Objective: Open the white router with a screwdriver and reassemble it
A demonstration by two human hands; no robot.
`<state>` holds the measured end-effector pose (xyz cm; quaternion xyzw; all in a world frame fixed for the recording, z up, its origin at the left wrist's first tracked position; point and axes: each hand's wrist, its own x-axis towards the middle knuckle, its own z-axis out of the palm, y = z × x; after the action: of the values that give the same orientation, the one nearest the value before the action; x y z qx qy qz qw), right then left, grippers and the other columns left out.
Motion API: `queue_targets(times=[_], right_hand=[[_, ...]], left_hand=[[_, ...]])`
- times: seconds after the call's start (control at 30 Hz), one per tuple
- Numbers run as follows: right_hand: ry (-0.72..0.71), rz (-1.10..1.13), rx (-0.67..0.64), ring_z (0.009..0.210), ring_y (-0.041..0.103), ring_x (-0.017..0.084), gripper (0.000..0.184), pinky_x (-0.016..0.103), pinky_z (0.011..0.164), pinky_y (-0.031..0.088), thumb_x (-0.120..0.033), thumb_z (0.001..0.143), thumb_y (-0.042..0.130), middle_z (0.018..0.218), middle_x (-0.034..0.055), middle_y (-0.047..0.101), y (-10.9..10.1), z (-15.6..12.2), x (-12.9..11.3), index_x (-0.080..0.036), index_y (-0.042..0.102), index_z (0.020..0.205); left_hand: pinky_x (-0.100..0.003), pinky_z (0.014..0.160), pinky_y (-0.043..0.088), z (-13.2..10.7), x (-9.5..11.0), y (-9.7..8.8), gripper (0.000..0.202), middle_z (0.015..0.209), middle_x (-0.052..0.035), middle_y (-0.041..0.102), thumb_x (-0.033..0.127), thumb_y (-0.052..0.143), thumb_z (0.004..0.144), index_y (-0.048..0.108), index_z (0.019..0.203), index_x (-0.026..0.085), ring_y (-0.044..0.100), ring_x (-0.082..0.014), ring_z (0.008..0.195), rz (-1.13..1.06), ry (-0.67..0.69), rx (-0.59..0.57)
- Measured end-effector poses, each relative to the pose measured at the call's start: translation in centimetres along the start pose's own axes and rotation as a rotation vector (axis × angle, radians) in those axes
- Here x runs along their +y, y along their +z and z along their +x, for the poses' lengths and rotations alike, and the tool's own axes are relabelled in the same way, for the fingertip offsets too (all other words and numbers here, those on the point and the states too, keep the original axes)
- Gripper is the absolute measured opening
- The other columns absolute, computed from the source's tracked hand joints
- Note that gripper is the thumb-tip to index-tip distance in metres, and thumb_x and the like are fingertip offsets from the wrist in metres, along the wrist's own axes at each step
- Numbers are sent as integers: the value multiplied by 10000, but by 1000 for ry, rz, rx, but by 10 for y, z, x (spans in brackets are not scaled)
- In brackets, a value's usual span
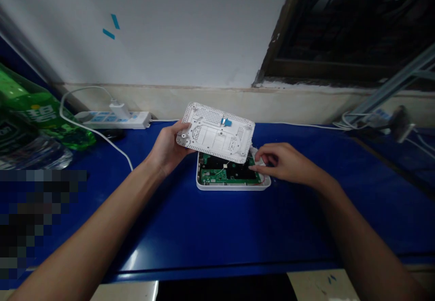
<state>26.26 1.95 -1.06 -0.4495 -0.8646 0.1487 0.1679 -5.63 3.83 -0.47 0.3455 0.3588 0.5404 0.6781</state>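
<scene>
1. Head view, hands: while the left hand [166,149] is gripping the left edge of a perforated white cover [214,140], thumb on the face that is showing, the right hand [277,162] is curling its fingers at the right end of an open white housing [234,187]. Cannot tell whether those fingers are pinching a wire, a small part or nothing.
2. Head view, places: the cover is tilting at frame centre, overlapping the housing's far side; the housing is lying just below it on the blue table [204,228].
3. Head view, handling: the cover is looking light, stiff and thin, probably smooth plastic; its rim is offering the best hold, clear of the posts and the blue tab [226,122]. The green circuit board [210,175] and thin white lead [220,170] are looking fragile, so the housing's outer walls are seeming the safer grip.
4. Head view, counts at centre: one cover, one housing and one blue tab are showing; the number of boards is staying uncertain under the cover.
5. Head view, counts elsewhere: one power strip [139,119] is lying left of centre, carrying one white plug [118,109]; two blue tape strips [115,21] are sticking to the upper-left wall; at least two bottles [41,119] are crowding the left edge, overlapping too much for an exact count.
</scene>
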Motion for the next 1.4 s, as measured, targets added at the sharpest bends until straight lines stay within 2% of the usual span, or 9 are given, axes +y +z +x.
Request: queue_targets(times=[0.17, 0.33, 0.53, 0.73, 0.87, 1.03, 1.17, 1.3, 1.4], right_hand=[[-39, -7, 27, 617, 535, 125, 145, 263, 586, 364, -243, 873, 642, 705, 7, 599, 8, 4, -1, -190, 697, 749], [61, 50, 120, 587, 510, 127, 125, 262, 568, 363, -307, 861, 688, 679, -17, 572, 5, 3, 4, -190, 692, 906], [-11, -29, 138, 691, 549, 150, 106, 280, 642, 404, -246, 902, 629, 832, 42, 625, 5, 5, 7, -183, 708, 871], [132, 269, 129, 658, 596, 153, 229, 279, 590, 420, -405, 921, 646, 757, 21, 693, -1, 6, 1, -198, 735, 965], [143, 504, 157, 649, 605, 150, 334, 288, 626, 467, -441, 862, 730, 703, -8, 681, -6, 5, 0, -213, 713, 1106], [214, 860, 104, 674, 631, 147, 250, 291, 655, 508, -446, 845, 760, 734, 34, 704, -9, 4, -4, -197, 781, 850], [285, 1079, 81, 704, 687, 155, 258, 297, 708, 556, -448, 864, 747, 764, 65, 751, -8, 2, -4, -199, 814, 869], [253, 1050, 94, 905, 747, 197, 278, 341, 851, 592, -313, 766, 841, 1046, 79, 795, -6, 1, 1, -243, 807, 1033], [225, 884, 177, 907, 757, 225, 301, 379, 850, 611, -315, 729, 864, 1012, 81, 801, -1, 4, 2, -226, 800, 1010]], left_hand=[[-252, 630, 502, -5, 7, 6, 309, 960, -68, 706, 161, 601, 807, 689, 1102, 142, 607, -166, 741, 97, 102, 95], [-234, 609, 466, -8, 10, 11, 329, 931, -68, 701, 167, 607, 765, 702, 1077, 127, 615, -180, 768, 170, 190, 167], [-217, 563, 432, -7, 11, 9, 275, 915, -67, 704, 195, 634, 740, 720, 994, 135, 624, -197, 794, 218, 217, 202], [-222, 564, 417, -8, 16, 10, 268, 866, -66, 693, 200, 646, 727, 723, 971, 118, 600, -182, 745, 262, 200, 177], [-239, 571, 406, -9, 15, 11, 262, 848, -79, 691, 210, 644, 732, 723, 958, 105, 585, -185, 725, 303, 187, 155], [-234, 580, 406, -8, 12, 10, 257, 849, -80, 692, 209, 644, 729, 708, 950, 94, 568, -172, 704, 310, 199, 150], [-230, 562, 404, -7, 12, 8, 251, 840, -73, 688, 224, 646, 727, 693, 943, 105, 571, -171, 689, 321, 204, 149], [-229, 553, 409, -7, 13, 8, 264, 835, -75, 694, 225, 643, 727, 698, 956, 104, 587, -176, 699, 330, 192, 162], [-231, 549, 410, -8, 13, 9, 250, 830, -79, 701, 216, 632, 732, 707, 944, 105, 596, -183, 705, 332, 185, 166]])
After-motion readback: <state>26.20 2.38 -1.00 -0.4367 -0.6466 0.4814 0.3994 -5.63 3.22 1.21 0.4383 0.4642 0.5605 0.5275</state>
